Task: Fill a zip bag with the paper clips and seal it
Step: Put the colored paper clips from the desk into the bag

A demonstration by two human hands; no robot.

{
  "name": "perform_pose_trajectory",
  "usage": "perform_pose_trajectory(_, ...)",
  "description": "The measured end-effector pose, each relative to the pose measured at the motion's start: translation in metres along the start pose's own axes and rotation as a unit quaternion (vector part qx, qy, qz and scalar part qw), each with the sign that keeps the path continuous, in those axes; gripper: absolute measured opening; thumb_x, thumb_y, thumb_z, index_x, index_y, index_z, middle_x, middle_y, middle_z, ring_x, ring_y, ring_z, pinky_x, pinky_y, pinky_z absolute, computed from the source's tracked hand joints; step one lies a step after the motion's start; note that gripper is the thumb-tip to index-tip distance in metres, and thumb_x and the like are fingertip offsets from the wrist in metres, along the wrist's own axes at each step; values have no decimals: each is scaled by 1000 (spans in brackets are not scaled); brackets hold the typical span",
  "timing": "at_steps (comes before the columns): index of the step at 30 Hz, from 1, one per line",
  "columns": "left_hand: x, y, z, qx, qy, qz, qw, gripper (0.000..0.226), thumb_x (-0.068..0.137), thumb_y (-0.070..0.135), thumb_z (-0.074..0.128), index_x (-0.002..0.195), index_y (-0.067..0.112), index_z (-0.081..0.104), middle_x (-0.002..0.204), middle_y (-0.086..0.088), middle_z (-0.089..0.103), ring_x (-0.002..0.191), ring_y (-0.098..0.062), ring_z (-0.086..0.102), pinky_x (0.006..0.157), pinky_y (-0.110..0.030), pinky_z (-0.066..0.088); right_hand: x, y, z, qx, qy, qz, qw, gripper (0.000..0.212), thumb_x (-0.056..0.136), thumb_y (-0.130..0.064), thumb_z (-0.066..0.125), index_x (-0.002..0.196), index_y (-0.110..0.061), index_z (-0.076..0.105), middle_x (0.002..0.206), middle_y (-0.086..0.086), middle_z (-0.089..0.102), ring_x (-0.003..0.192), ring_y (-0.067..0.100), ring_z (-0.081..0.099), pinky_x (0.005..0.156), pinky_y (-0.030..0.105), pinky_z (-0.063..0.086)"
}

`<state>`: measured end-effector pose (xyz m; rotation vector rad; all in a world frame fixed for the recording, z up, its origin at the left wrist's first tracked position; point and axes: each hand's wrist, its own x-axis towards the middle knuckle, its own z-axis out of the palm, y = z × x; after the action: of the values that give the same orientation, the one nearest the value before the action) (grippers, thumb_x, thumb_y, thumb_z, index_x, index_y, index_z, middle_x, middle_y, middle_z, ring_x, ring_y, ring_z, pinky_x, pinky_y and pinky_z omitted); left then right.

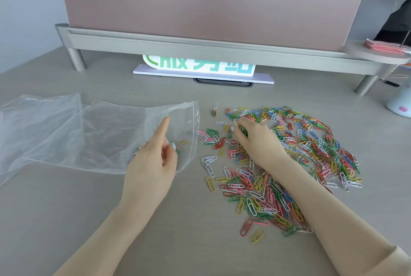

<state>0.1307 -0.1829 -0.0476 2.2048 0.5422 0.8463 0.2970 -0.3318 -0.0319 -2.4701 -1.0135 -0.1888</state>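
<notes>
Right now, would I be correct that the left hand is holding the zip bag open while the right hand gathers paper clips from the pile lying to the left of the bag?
Not quite: the head view shows the pile of paper clips lying to the right of the zip bag, not the left. The rest stands: the left hand holds the bag's mouth open and the right hand gathers clips from the pile.

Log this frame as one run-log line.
left hand: holds clear plastic zip bag mouth open | right hand: grabbing from multicoloured paper clip pile | bag: few clips inside, unsealed | surface: grey desk

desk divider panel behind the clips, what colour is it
Dusty pink divider panel, seen in the head view.
</notes>
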Motion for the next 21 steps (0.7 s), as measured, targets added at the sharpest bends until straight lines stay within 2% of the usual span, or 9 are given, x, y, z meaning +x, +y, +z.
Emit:
perform_pose_trajectory(3,0,1,-1,-4,4,-5,1000,56,91,9,49,141,29,34,61,15,45,68,-24,45,75,-42,47,-1,-1,-3,52,5,6,999,21,94,-19,46,77,-8,41,46,-1,29,39,16,26,42,26,23)
perform_pose_trajectory(6,0,4,-2,-5,10,-8,1000,55,91,10,50,140,28,36,62,13,44,66,-22,45,75,-43,47,1,0,-3,88,-1,18,996,27,94,-17,45,71,-7,37,47,-1,26,41,14,20,43,26,17)
perform_pose_trajectory(10,1,5,-2,-9,3,-8,1000,55,91,9,50,141,26,34,62,12,43,69,-25,46,74,-47,49,8,2,-10,150,-31,82,985,29,95,-22,40,69,-7,40,53,0,25,43,12,19,43,22,16)
perform_pose_trajectory(14,1,5,-2,-14,0,-1,1000,56,91,9,50,142,24,33,63,15,42,67,-21,44,70,-44,49,17,-17,-19,236,-81,125,960,28,93,-20,39,66,-13,41,55,0,29,51,17,29,49,26,25)
perform_pose_trajectory(17,0,6,-2,-13,-1,4,1000,57,92,9,48,143,24,31,64,11,42,64,-20,43,63,-41,47,28,-53,-12,235,-127,80,960,27,90,-19,40,64,-16,43,56,-1,35,48,16,34,47,23,27)
perform_pose_trajectory(19,0,6,-3,-14,5,9,1000,56,92,9,47,143,25,31,65,11,42,64,-21,45,61,-40,46,39,-83,2,225,-155,37,961,26,90,-15,41,63,-15,44,57,-3,38,47,12,33,40,18,29)
perform_pose_trajectory(21,2,5,-6,-15,21,5,1000,55,92,9,46,142,28,31,65,9,41,62,-17,44,56,-31,41,46,-109,15,230,-184,-13,956,27,90,-12,41,63,-12,45,61,-3,42,50,10,37,42,13,32)
